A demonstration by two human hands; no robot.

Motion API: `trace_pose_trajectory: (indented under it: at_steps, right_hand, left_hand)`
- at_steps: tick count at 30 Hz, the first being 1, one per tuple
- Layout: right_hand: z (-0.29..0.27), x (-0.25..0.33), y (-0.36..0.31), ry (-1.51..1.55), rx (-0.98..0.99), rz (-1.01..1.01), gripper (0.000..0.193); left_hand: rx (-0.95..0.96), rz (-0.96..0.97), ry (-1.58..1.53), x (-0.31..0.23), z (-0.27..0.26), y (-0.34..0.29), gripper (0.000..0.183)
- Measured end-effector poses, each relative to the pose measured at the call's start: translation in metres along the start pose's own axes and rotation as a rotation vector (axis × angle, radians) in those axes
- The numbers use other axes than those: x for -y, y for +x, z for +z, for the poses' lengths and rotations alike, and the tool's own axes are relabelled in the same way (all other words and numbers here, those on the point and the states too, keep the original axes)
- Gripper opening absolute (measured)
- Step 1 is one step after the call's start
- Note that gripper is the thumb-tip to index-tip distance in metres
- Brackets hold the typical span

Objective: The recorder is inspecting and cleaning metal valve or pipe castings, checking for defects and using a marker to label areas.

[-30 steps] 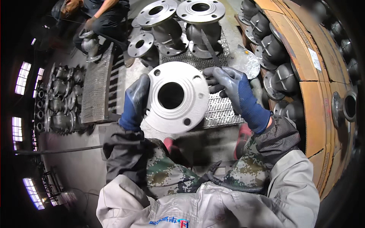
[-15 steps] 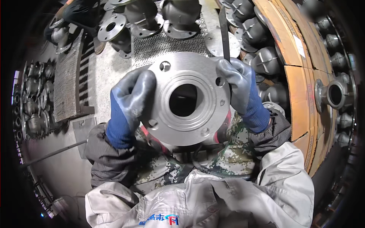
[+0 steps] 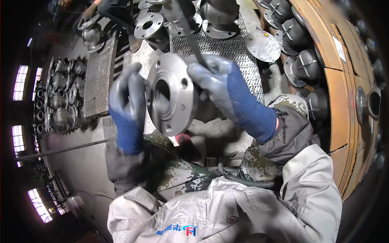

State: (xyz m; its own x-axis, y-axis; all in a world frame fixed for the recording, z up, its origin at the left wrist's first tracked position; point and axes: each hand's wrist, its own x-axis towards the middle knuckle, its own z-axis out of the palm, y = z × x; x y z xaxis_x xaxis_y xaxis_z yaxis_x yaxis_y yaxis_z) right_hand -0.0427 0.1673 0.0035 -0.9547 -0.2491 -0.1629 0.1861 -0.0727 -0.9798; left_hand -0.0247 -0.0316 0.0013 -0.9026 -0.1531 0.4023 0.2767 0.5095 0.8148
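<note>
A grey metal flanged casting, which looks like a valve body (image 3: pixel 172 111), is held up in front of me, its round flange tilted and turned to the left. The flange face has a large central bore and several bolt holes. My right hand (image 3: pixel 216 79), in a grey-coated blue glove, closes around a long dark flat file (image 3: pixel 190 36) that points up and away. That same hand lies against the flange's right side. At the flange's left rim is my left hand (image 3: pixel 127 95), gloved alike, slightly blurred, its fingers loosely curled and apart. Whether it touches the rim is hard to tell.
Several flanged castings (image 3: pixel 221 20) stand on a ridged metal plate (image 3: pixel 249 69) ahead. A round metal disc (image 3: pixel 263 45) lies at its right. Cardboard (image 3: pixel 338 85) and more castings (image 3: pixel 306 65) line the right. Another person's hand (image 3: pixel 89 13) rests on a casting at far left.
The casting has turned from facing me to facing left. My left hand has loosened from the rim; my right hand has moved left across the flange, with the file now leaning left.
</note>
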Motion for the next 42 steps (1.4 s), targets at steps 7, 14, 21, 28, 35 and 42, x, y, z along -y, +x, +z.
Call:
trace_pose_trajectory:
  at_steps: [7,14,21,28,35,42]
  right_hand:
    - [-0.068,-0.035,0.002,0.139,-0.229,-0.127,0.030]
    - [-0.077,-0.155,-0.037,0.186,-0.429,0.307,0.033]
    - [-0.040,-0.173,-0.049,0.141,-0.325,0.357,0.032]
    - [-0.041,-0.142,-0.015,0.213,-0.419,0.303,0.031]
    - [-0.045,-0.127,-0.003,0.204,-0.393,0.109,0.027]
    - [-0.048,-0.125,-0.002,0.281,-0.390,0.089,0.027]
  left_hand:
    - [0.277,-0.006,0.226,0.009,-0.009,-0.062,0.091]
    - [0.147,-0.189,0.177,0.066,-0.044,-0.087,0.056]
    - [0.135,-0.517,-0.079,0.070,-0.056,-0.089,0.030]
    - [0.157,-0.469,-0.038,0.060,-0.046,-0.056,0.034]
    - [0.133,-0.214,0.029,0.057,-0.032,-0.038,0.030]
    - [0.330,0.271,0.367,0.053,-0.035,-0.031,0.035]
